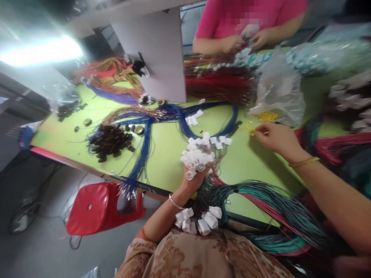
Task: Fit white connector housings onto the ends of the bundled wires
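My left hand [193,180] is closed around a bunch of white plastic connectors [196,159] whose green and red wires [269,200] trail off to the right across the green table [168,154]. More white connectors [199,222] hang near my lap. My right hand [276,137] reaches over the table and pinches a small yellow piece [252,132] from the scattered yellow bits [266,116] beside a clear plastic bag [279,92].
Blue wire bundles [145,143] and a heap of dark brown parts [109,141] lie to the left. Red wires [220,85] lie at the back, where a person in a pink shirt [246,15] works. A red stool [101,206] stands below the table edge. A white panel [160,54] stands upright.
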A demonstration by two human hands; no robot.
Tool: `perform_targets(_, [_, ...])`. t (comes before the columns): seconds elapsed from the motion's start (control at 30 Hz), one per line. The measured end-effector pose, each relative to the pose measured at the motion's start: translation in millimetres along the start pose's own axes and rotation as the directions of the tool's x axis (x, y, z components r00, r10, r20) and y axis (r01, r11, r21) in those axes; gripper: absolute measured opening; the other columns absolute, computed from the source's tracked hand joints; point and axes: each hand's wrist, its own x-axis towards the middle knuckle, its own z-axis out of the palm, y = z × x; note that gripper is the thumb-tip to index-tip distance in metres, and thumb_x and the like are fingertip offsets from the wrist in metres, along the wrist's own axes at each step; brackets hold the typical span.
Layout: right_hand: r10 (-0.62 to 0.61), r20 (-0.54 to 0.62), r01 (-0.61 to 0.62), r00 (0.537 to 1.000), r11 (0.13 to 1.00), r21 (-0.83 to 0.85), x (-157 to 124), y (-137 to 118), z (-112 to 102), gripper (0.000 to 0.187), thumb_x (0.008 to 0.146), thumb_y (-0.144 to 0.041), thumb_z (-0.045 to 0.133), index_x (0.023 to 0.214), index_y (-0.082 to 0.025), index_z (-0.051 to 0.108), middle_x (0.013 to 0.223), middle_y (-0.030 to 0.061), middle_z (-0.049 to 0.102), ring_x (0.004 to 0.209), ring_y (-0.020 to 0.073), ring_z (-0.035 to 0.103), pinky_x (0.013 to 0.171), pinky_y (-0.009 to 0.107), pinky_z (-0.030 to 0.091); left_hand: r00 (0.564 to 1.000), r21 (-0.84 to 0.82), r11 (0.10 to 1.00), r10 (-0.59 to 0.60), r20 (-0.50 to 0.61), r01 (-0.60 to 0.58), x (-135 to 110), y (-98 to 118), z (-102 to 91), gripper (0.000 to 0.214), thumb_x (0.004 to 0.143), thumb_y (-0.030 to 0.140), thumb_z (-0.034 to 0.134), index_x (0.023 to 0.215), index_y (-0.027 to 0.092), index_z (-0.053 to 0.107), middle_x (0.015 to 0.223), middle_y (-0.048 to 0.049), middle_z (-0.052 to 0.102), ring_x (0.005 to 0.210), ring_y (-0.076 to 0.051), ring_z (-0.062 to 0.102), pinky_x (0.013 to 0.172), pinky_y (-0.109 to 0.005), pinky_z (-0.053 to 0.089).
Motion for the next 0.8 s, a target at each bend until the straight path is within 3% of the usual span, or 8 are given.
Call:
perform_targets(0.1, [0.007,0.038,-0.006,0.999,1.0,-0.026,7.3,17.0,4.2,0.019,0.083,-0.015,0.063,0.094,-0.006,0.075,0.093,0.0207,0.075,0.08,0.0254,0.066,0.075,0.035,0.044,0.997,-0.03,0.997,-0.072,0.002,0.072,0.2,1.5,1.9,0.038,0.078,0.054,0.073,0.094,0.02,0.067,0.059,0.0064,0.049,0.043,-0.007,0.031,0.045,-0.025,0.029])
perform_targets(0.27, [0.004,0.0,-0.004,1.0,1.0,0.026,7.8,20.3,8.4,0.026,0.082,-0.01,0.053,0.101,-0.01,0.072,0.096,0.0126,0.077,0.083,0.0221,0.067,0.079,0.031,0.049,0.992,-0.07,0.991,-0.111,0.062,0.115,4.1,3.2,-2.1,0.039,0.077,0.054,0.076,0.094,0.019,0.072,0.051,0.0075,0.043,0.045,-0.009,0.031,0.046,-0.026,0.024])
perform_targets(0.33, [-0.004,0.013,0.004,1.0,1.0,0.03,7.6,20.6,6.5,0.024,0.082,-0.011,0.054,0.099,-0.012,0.071,0.094,0.0099,0.077,0.081,0.0201,0.067,0.077,0.029,0.049,0.994,-0.13,0.987,-0.092,0.057,0.099,4.4,3.9,-3.7,0.04,0.077,0.05,0.077,0.102,0.02,0.071,0.055,0.0059,0.052,0.049,-0.01,0.039,0.049,-0.026,0.03])
perform_targets(0.5, [-0.02,0.077,0.019,0.997,1.0,0.015,3.7,20.0,1.2,0.007,0.08,-0.022,0.067,0.081,-0.016,0.07,0.084,0.0078,0.075,0.075,0.0197,0.064,0.074,0.028,0.046,0.994,-0.188,0.976,-0.11,0.023,0.112,2.3,3.8,-4.6,0.039,0.072,0.045,0.082,0.099,0.019,0.07,0.069,0.0015,0.066,0.062,-0.014,0.056,0.063,-0.029,0.048])
perform_targets(0.73, [-0.014,0.112,0.013,0.994,1.0,0.009,1.4,15.2,-3.6,0.016,0.085,-0.022,0.062,0.07,-0.017,0.062,0.074,0.0098,0.071,0.073,0.0214,0.063,0.074,0.031,0.045,0.977,-0.172,0.966,-0.205,-0.051,0.194,-0.2,-0.4,-4.9,0.048,0.065,0.049,0.085,0.098,0.018,0.072,0.075,-0.0023,0.074,0.068,-0.018,0.066,0.071,-0.033,0.055])
perform_targets(0.8, [0.0,0.106,-0.011,0.994,0.995,0.098,-1.6,9.5,-5.4,0.017,0.089,-0.025,0.058,0.074,-0.017,0.06,0.07,0.0081,0.069,0.07,0.0202,0.065,0.071,0.03,0.047,0.976,-0.192,0.961,-0.214,-0.048,0.201,-0.8,1.7,-4.0,0.049,0.064,0.05,0.086,0.098,0.018,0.072,0.078,-0.0031,0.076,0.068,-0.019,0.067,0.071,-0.034,0.056])
